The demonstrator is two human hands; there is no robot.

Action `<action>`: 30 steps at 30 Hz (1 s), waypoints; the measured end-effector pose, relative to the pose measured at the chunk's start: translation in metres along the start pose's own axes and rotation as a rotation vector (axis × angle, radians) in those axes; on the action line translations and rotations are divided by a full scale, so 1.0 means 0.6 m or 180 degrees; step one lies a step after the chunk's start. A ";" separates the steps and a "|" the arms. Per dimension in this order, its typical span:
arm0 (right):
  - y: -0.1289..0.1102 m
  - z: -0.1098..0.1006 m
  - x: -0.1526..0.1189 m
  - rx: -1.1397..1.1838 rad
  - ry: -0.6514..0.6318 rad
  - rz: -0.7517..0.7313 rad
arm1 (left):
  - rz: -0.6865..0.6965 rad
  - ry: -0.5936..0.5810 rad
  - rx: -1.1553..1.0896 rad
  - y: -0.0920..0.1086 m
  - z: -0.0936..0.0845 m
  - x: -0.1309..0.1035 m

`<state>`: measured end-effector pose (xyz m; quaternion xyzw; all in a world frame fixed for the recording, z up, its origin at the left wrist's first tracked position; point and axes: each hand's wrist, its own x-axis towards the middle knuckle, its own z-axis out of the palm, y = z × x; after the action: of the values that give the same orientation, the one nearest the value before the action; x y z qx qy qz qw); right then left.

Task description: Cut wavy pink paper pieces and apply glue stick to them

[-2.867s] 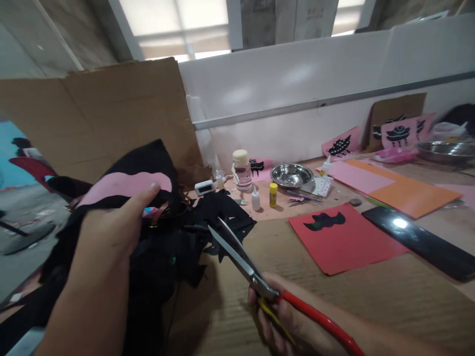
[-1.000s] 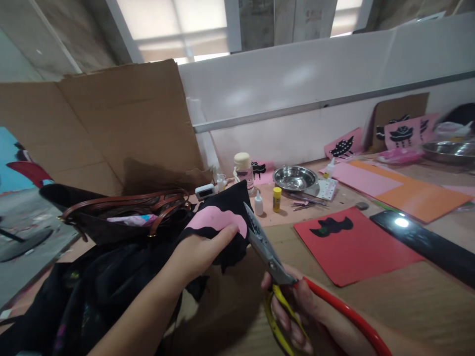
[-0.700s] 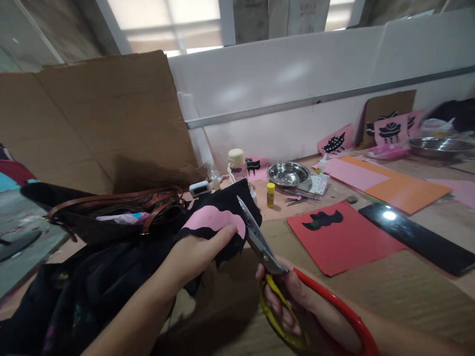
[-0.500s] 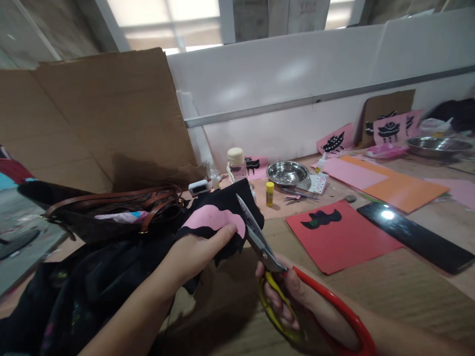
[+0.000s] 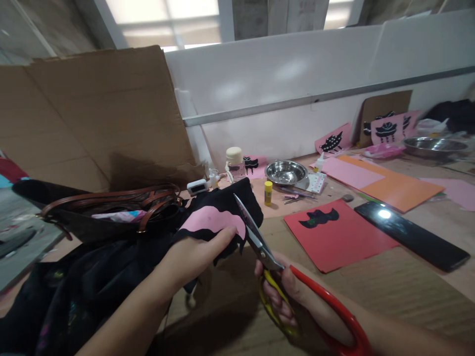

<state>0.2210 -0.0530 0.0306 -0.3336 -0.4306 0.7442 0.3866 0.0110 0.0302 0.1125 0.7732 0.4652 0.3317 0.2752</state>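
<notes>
My left hand (image 5: 202,254) pinches a wavy-edged pink paper piece (image 5: 208,219) against black fabric (image 5: 235,194), thumb on top near the pink piece's right end. The fingers under the fabric are hidden. In my right hand (image 5: 285,291) are large scissors (image 5: 261,253) with one red and one yellow-green handle. Their blades point up and left, along the right end of the pink piece, over the black fabric. More dark fabric (image 5: 96,287) spreads down to the lower left, partly under my left forearm.
Right of my hands lie red paper (image 5: 341,240) with a black cutout (image 5: 319,217) and a black phone (image 5: 411,237). Behind are a glue stick (image 5: 267,193), metal bowl (image 5: 285,172) and bottle (image 5: 234,162). A brown-strapped bag (image 5: 100,222) stands left, before a cardboard sheet (image 5: 104,113).
The view has shifted slightly, so the table items sit a little further left. Both hands keep their holds, and the scissors and pink piece have barely moved relative to each other.
</notes>
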 end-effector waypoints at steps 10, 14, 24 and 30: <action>0.004 0.000 0.001 0.0061 0.0052 0.0077 | -0.0384 -0.0019 -0.0004 -0.011 -0.004 0.000; 0.002 0.001 -0.001 0.0082 0.0047 0.0094 | -0.0429 -0.0009 -0.0018 -0.012 -0.006 0.002; -0.003 0.002 -0.003 0.0006 -0.0031 -0.0011 | -0.0966 0.0007 0.0035 -0.033 -0.010 0.003; -0.005 -0.001 -0.004 -0.0031 -0.0058 -0.0025 | -0.0758 0.0214 -0.0133 -0.022 -0.013 -0.001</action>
<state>0.2235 -0.0539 0.0335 -0.3270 -0.4391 0.7436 0.3839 -0.0022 0.0360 0.1074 0.6950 0.5557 0.3321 0.3130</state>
